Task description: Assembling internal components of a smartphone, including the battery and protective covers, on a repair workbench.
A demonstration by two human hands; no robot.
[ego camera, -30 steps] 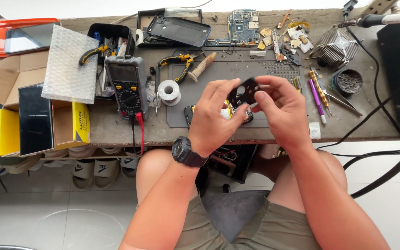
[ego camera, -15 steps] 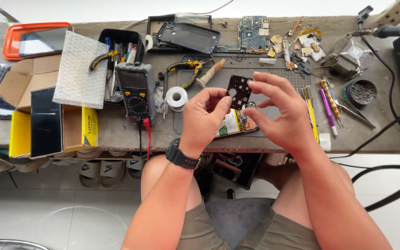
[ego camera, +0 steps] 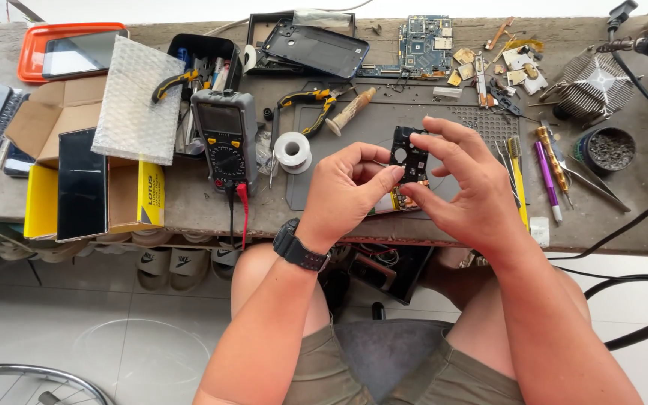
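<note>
Both hands have risen slightly over the grey work mat (ego camera: 354, 127). Left hand (ego camera: 346, 195) and right hand (ego camera: 463, 187) pinch the small black circuit board (ego camera: 411, 154) between fingertips, held above the mat beside the solder spool (ego camera: 292, 150).

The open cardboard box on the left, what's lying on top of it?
A dark glass phone panel lies across the cardboard box, and a bubble-wrap sheet overlaps its right flap. They hide most of what is inside.
</note>
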